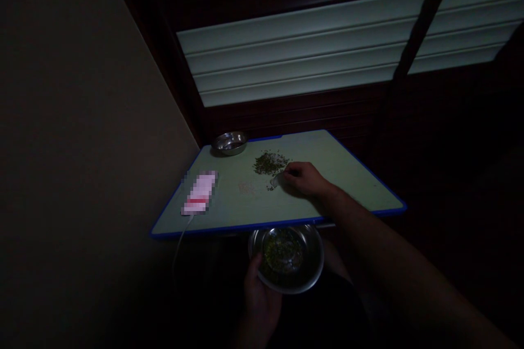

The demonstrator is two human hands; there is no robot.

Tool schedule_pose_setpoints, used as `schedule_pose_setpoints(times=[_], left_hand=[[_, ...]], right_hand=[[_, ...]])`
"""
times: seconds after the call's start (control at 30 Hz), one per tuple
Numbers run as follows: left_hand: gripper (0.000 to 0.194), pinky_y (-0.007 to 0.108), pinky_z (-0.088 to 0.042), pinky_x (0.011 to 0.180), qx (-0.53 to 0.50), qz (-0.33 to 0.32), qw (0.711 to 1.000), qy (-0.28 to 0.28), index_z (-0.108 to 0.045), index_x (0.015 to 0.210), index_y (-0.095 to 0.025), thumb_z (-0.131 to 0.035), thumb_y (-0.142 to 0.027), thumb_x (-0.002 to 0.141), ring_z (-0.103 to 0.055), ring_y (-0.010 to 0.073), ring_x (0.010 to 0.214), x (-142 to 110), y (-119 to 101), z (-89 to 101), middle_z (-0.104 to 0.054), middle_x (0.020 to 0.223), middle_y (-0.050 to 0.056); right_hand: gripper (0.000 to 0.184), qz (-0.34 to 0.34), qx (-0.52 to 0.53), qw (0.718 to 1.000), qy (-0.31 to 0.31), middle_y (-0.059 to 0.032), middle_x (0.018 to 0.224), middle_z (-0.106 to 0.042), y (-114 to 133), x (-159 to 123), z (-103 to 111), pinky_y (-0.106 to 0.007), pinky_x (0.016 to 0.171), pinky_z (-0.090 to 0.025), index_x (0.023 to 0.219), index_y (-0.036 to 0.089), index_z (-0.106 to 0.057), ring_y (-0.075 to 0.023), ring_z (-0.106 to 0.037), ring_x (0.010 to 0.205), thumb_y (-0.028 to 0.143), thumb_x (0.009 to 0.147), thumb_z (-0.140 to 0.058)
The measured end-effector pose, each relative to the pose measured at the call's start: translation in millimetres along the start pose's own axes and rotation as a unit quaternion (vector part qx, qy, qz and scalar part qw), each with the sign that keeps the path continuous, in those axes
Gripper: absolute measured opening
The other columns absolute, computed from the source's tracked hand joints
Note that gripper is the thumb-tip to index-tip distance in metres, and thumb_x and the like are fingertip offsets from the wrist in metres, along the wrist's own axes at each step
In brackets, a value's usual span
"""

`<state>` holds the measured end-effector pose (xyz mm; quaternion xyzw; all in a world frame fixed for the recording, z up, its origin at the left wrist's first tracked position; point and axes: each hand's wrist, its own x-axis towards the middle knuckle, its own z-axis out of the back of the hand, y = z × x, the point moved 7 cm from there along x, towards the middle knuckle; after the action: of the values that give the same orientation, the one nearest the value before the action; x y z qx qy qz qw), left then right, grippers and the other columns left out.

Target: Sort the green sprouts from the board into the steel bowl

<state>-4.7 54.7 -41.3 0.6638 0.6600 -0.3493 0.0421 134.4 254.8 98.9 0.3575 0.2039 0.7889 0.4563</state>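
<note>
My left hand (261, 294) grips a metal bowl (313, 275) by its left side, just below the table's front edge. Small green grains (282, 251), which look like mung beans, cover part of the bowl's bottom. Over the table, my right hand (303, 179) is closed on a small spoon (277, 179), whose pale head touches the tabletop beside a few loose grains. Just beyond it lies a spread pile of the same green grains (269, 163). Dim light hides the finer detail of the spoon and fingers.
The pale green table (229, 196) has a blue rim. A second metal bowl (230, 143) stands at its back left corner. A phone (200, 193) with a white cable (180, 242) lies on the left. A wall and dark panelling with white slats (307, 49) are behind.
</note>
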Motion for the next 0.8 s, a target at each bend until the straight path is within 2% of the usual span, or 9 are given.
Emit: schedule_pose_setpoints(times=[0.4,0.6,0.8], left_hand=[[0.026,0.043,-0.048,0.093,-0.004,0.008,1.000,-0.002,-0.072,0.103,-0.023,-0.060,-0.028,0.080,-0.067,0.0254,0.098,-0.4,0.1,-0.4,-0.076,0.095,0.006],[0.024,0.043,-0.048,0.093,-0.002,0.001,1.000,0.004,-0.072,0.099,-0.020,-0.060,-0.028,0.080,-0.067,0.0256,0.096,-1.6,-0.7,-2.2,-0.076,0.096,0.007],[0.022,0.042,-0.050,0.090,0.004,0.015,1.000,-0.014,-0.072,0.096,-0.018,-0.060,-0.027,0.080,-0.069,0.0251,0.092,-1.1,0.7,0.6,-0.076,0.094,0.008]], right_hand=[[0.015,-0.008,0.052,0.998,0.024,-0.0012,0.066,-0.060,-3.4,-1.0,-1.8,-0.027,0.064,-0.039,0.071,0.016,-0.064,-0.0134,-0.051,0.064,0.028,0.074,-0.055],[0.016,-0.029,0.077,0.996,0.023,0.0005,0.061,-0.055,-7.6,-1.7,-1.5,-0.025,0.059,-0.037,0.067,0.015,-0.062,-0.0128,-0.049,0.062,0.029,0.070,-0.055],[0.014,-0.037,0.104,0.993,0.030,0.0011,0.059,-0.053,-8.5,-2.0,-1.0,-0.024,0.058,-0.036,0.063,0.015,-0.060,-0.0120,-0.047,0.061,0.027,0.066,-0.056]])
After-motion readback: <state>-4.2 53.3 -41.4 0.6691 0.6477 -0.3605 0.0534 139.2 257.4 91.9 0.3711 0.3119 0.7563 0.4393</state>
